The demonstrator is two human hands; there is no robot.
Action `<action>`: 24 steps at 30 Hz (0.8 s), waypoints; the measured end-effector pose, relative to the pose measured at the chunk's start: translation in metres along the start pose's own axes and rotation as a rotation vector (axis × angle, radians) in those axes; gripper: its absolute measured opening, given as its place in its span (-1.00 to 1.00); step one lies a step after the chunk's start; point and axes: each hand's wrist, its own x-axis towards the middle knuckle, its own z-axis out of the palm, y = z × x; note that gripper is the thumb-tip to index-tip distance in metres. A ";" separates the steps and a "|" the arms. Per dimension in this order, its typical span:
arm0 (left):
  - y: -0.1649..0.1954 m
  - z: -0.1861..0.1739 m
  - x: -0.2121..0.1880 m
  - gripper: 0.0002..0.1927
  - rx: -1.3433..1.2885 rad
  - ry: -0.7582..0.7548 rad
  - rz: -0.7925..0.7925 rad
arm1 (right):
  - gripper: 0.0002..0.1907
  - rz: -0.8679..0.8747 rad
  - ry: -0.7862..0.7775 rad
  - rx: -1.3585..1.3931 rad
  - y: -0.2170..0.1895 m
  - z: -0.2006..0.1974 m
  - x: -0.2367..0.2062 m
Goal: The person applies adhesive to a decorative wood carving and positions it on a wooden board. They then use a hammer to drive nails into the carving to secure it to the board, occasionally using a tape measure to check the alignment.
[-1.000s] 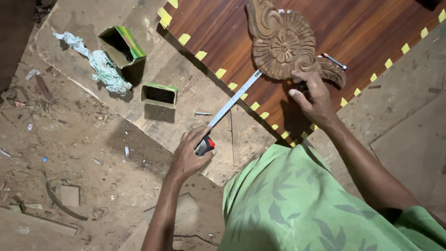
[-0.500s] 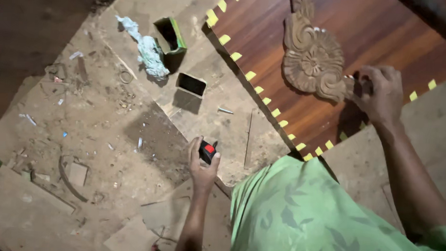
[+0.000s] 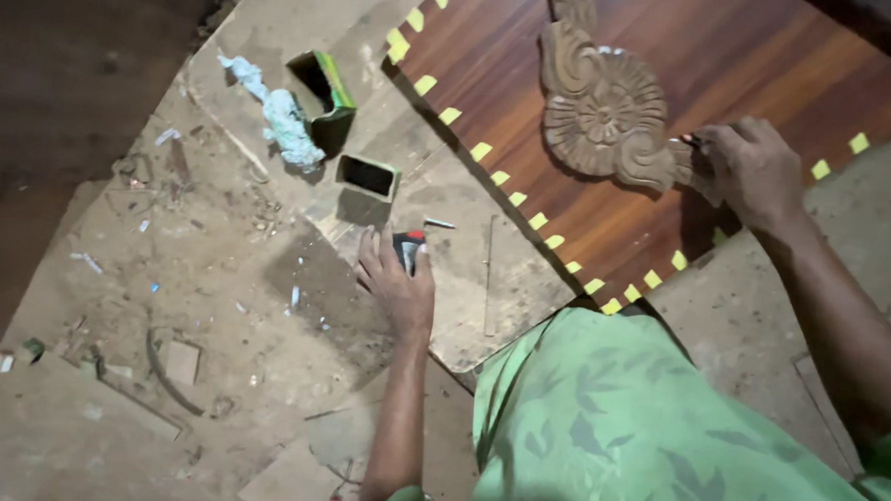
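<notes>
At the far left the dusty floor (image 3: 160, 368) is strewn with chips and scraps of wood. Further in, a crumpled pale blue cloth (image 3: 281, 123) lies just beside an open green box (image 3: 324, 97) that stands tilted on its side. Near it, a little lower, sits a small open box (image 3: 369, 175) with a dark inside, resting on a flat sheet of board (image 3: 485, 272) laid on the floor.

The left hand (image 3: 396, 278) rests palm down on this board, its grip closed around a black tape measure with a red button (image 3: 409, 247); the case shows between the fingers and thumb, and no blade is drawn out of it. A small pale scrap (image 3: 439, 223) lies just above the hand.

To the right of the board lies a reddish-brown wooden panel (image 3: 755, 54), its edge marked with a row of yellow tape pieces (image 3: 513, 198). A carved wooden ornament (image 3: 604, 112) with a flower rosette and scrolls lies flat on the panel. The right hand (image 3: 754, 172) sits at the ornament's lower right tip, fingers curled in a closed grip on a thin pencil-like tool (image 3: 689, 141), whose end pokes out toward the carving. Whether the tool's point touches the wood cannot be told.

Below, the person's green leaf-patterned garment (image 3: 638, 429) fills the lower right.
</notes>
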 end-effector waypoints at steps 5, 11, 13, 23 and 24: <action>0.019 0.017 0.009 -0.59 0.133 -0.074 0.329 | -0.71 -0.104 0.000 -0.028 -0.006 -0.019 0.011; 0.034 0.018 0.018 -0.58 0.185 -0.118 0.461 | -0.70 -0.033 0.066 0.060 -0.050 -0.045 0.035; 0.042 0.013 0.002 -0.57 0.273 -0.280 0.488 | -0.60 -0.109 0.108 0.231 -0.085 -0.046 0.049; 0.064 0.028 -0.063 -0.57 0.034 -0.301 0.122 | -0.63 -0.303 0.033 0.438 -0.306 0.100 0.159; 0.065 0.028 -0.061 -0.60 -0.002 -0.310 0.061 | -0.65 -0.294 0.025 0.453 -0.309 0.098 0.160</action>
